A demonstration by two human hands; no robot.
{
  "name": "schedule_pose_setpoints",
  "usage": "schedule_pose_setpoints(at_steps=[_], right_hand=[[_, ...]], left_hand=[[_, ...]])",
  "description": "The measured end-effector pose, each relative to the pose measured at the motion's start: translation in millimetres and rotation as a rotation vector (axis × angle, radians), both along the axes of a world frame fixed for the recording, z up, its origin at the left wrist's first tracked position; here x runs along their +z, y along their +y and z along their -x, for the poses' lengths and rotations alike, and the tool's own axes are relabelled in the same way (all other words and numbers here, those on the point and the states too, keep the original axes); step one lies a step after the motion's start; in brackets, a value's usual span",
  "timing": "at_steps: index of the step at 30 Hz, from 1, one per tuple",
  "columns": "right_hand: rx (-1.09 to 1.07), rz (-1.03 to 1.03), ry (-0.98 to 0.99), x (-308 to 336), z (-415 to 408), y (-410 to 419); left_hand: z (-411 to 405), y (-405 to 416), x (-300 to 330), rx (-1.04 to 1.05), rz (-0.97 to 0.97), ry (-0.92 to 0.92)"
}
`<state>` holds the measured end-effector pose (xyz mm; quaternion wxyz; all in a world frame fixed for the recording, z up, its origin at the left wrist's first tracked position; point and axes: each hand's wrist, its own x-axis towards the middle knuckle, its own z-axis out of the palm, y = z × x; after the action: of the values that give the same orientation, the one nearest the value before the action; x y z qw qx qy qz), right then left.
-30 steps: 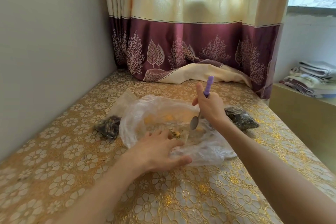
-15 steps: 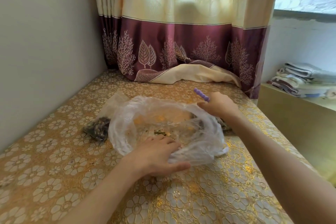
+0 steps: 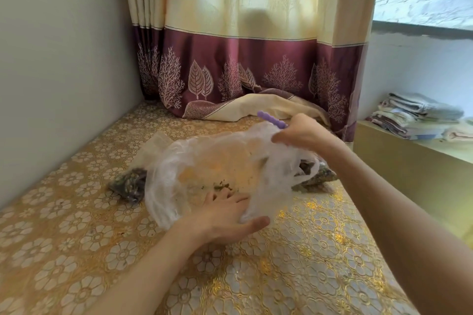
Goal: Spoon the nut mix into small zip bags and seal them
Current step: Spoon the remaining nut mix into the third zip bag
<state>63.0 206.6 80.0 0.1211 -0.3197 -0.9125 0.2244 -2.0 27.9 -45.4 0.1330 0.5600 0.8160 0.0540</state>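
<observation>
Plastic, thin and clear, makes up the large carrier bag (image 3: 220, 169) lying crumpled at the centre of the frame on a tabletop (image 3: 294, 263) covered in a gold floral cloth. A small remnant of nut mix (image 3: 223, 186) shows through the film near the bag's lower middle. The left hand (image 3: 225, 215) rests on the near edge of the bag, fingers fairly straight and spread, thumb stretched toward the right. The right hand (image 3: 304, 133), right of centre, has its fingers curled round the purple handle of a spoon (image 3: 272, 119) and also pinches the bag's upper rim, holding it up; the spoon's bowl is hidden. A filled small zip bag (image 3: 129, 183) lies just left of the carrier bag, and another filled zip bag (image 3: 318, 177) lies at its right, partly behind a handle loop. A maroon and cream curtain (image 3: 243, 64) hangs behind, and folded towels (image 3: 419, 117) sit at the right edge.
</observation>
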Motion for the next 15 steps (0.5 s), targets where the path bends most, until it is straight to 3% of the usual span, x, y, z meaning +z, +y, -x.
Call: schedule_pose_setpoints(at_steps=[9, 13, 15], right_hand=[[0.017, -0.006, -0.075, 15, 7, -10], [0.003, -0.079, -0.24, 5, 0, 2], [0.043, -0.086, -0.232, 0, -6, 6]], left_hand=[[-1, 3, 2, 0.018, -0.05, -0.102], [-1, -2, 7, -0.048, -0.021, -0.08], [-3, -5, 5, -0.053, -0.009, -0.054]])
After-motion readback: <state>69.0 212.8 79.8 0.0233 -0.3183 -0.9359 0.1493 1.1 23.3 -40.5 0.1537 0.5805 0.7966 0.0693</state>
